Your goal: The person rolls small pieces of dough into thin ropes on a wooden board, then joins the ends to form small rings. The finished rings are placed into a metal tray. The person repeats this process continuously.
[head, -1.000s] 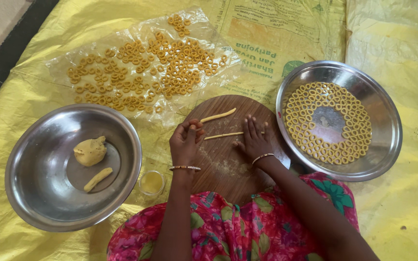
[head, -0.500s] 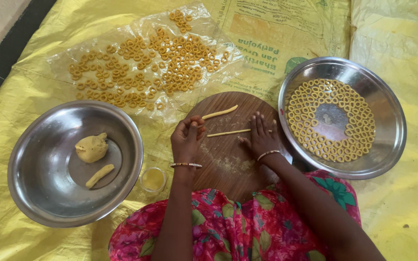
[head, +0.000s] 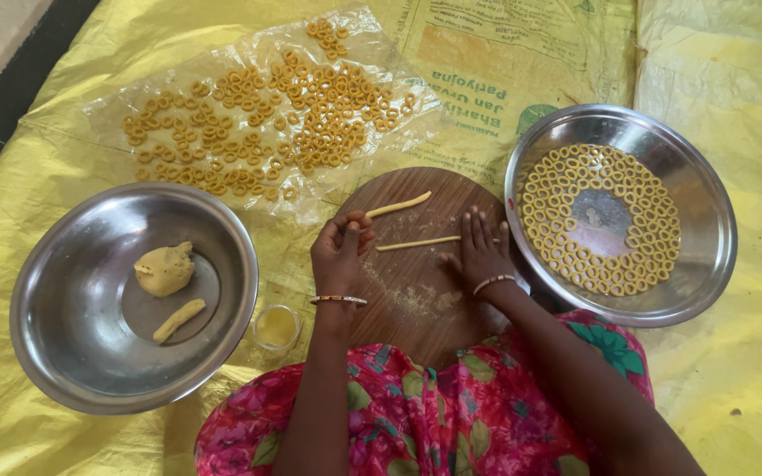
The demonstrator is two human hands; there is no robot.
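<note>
Left hand (head: 339, 251) curled over round wooden board (head: 416, 300), fingertips pinching a small dough bit. Right hand (head: 480, 251) flat, fingers spread, released, resting on thin pale dough strip (head: 418, 242) lying mid-board.

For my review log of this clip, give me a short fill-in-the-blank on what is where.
1. The right hand lies flat on a thin dough strip on the round ____ board.
2. The dough lump sits in the steel bowl on the person's ____ side.
3. In the steel plate, the dough pieces are shaped as ____.
4. The left hand has its fingers ____.

Missing words: wooden; left; rings; curled
</note>
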